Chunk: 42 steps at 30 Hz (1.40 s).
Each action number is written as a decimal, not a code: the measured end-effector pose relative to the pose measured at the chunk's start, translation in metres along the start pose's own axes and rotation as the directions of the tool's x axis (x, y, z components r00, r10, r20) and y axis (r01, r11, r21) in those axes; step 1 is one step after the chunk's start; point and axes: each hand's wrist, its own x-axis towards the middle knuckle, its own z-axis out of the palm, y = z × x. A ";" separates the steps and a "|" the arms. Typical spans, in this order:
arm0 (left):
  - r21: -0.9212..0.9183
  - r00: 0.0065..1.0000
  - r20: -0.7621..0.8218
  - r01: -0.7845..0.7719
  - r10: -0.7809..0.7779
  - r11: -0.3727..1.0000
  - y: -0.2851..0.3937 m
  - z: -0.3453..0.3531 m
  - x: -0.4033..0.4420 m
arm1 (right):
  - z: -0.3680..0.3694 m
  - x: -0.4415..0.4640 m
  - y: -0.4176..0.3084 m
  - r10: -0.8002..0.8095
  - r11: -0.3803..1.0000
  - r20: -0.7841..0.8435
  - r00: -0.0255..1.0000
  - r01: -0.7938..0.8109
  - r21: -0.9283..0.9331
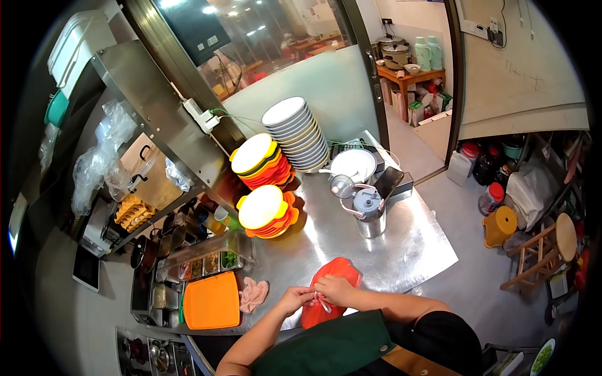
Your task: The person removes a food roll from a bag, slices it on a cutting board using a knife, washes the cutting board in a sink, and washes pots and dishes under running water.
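Note:
A red plastic bag (338, 271) lies on the steel table (414, 241) at the front edge, close to the body. My left hand (295, 301) and my right hand (333, 289) meet over the top of the bag. Both have their fingers pinched together on its gathered neck, where a whitish end sticks out between them. What is inside the bag is hidden. A crumpled pink cloth (253, 294) lies left of my left hand, beside an orange tray (212, 302).
Stacked yellow and orange bowls (260, 207) and a tall stack of pale bowls (285, 113) stand behind. A steel tumbler with a grey lid (369, 203), a phone (389, 182) and a white plate (362, 164) are at the back right. Food containers (213, 262) sit left.

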 end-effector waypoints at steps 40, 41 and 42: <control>-0.856 0.908 -0.402 -0.418 0.115 0.304 -0.363 -0.010 -0.229 | 0.173 0.056 -0.122 -0.010 0.979 0.803 0.596 -0.159 0.130; -0.842 0.893 -0.437 -0.449 0.111 0.299 -0.378 -0.014 -0.227 | 0.174 0.056 -0.107 -0.169 0.984 0.712 0.682 0.161 0.079; -0.827 0.877 -0.468 -0.477 0.107 0.296 -0.391 -0.018 -0.226 | 0.173 0.058 -0.095 -0.122 0.990 0.709 0.694 0.139 0.034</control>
